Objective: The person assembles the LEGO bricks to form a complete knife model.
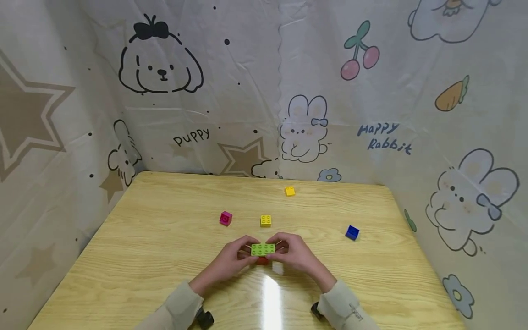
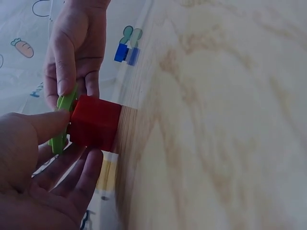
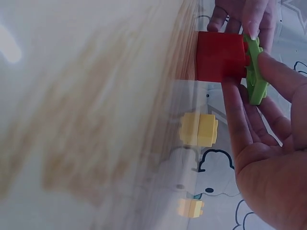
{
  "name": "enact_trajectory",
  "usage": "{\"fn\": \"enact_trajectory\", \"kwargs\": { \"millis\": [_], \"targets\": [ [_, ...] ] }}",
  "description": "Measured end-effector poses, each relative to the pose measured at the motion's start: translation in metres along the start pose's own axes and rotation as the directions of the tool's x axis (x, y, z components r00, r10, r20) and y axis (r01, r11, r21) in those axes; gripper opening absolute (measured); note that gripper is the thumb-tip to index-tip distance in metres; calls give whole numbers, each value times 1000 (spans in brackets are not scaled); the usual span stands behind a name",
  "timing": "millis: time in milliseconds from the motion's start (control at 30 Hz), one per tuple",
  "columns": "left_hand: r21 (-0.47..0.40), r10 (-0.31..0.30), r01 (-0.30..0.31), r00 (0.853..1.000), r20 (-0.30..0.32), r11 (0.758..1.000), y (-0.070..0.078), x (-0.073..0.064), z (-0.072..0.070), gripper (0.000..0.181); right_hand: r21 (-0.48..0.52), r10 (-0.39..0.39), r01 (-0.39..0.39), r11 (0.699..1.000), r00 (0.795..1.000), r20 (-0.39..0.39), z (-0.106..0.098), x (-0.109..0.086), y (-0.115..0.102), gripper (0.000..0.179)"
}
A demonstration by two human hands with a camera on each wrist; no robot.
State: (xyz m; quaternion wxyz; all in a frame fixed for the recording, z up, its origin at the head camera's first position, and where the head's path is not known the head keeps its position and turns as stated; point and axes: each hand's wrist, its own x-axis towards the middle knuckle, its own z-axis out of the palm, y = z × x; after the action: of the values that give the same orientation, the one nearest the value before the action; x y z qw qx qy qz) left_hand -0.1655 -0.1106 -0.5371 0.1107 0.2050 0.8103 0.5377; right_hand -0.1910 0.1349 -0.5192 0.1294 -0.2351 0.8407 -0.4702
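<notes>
- Grip, left: left hand [image 1: 231, 259] at 9 o'clock of the light-green 2x4 plate [image 1: 263, 250]; thumb and fingers pinch that end.
- Grip, right: right hand [image 1: 298, 253] at 3 o'clock of the same plate; thumb and fingers pinch the opposite end.
- Plate, one: thin, eight studs uppermost, held between the two hands, directly above the red brick; red studs show between the pair in both wrist views. Contact of plate and studs: cannot tell.
- Red brick [image 2: 96, 122], one: stands on the tabletop beneath the plate, mostly hidden in the head view, its visible part at 6 o'clock of the plate.
- Yellow 2x2 brick [image 1: 266, 221], one: near, at 12 o'clock of the plate, four studs up.
- Orange-yellow brick [image 1: 290, 191], one: farther off, at 1 o'clock.
- Magenta brick [image 1: 225, 218], one: at 10 o'clock.
- Blue brick [image 1: 352, 233], one: well apart, just short of 3 o'clock.
- Tabletop [image 1: 165, 206], one: pale wood grain, white glare at 6 o'clock of the plate.
- Cloth backdrop [image 1: 247, 59]: printed with rabbits, puppy, cherries and stars, beyond the table at 12 o'clock.
- Sleeves [image 1: 181, 302], two: beige, at both wrists.
</notes>
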Motion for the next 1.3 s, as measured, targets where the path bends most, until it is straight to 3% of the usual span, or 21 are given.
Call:
{"fn": "enact_trajectory", "kwargs": {
  "millis": [400, 800, 1300],
  "targets": [
    [56, 32, -31, 999, -19, 998, 1, 0, 1, 28, -13, 10, -10, 1000, 1000, 28, 2, 1, 2, 26],
    [57, 4, -3, 1000, -6, 998, 1, 2, -1, 25, 32, 62, -64, 997, 997, 38, -1, 0, -8, 25],
    [16, -24, 24, 1000, -10, 1000, -2, 3, 0, 20, -18, 35, -34, 999, 999, 28, 1, 0, -4, 25]
  ]
}}
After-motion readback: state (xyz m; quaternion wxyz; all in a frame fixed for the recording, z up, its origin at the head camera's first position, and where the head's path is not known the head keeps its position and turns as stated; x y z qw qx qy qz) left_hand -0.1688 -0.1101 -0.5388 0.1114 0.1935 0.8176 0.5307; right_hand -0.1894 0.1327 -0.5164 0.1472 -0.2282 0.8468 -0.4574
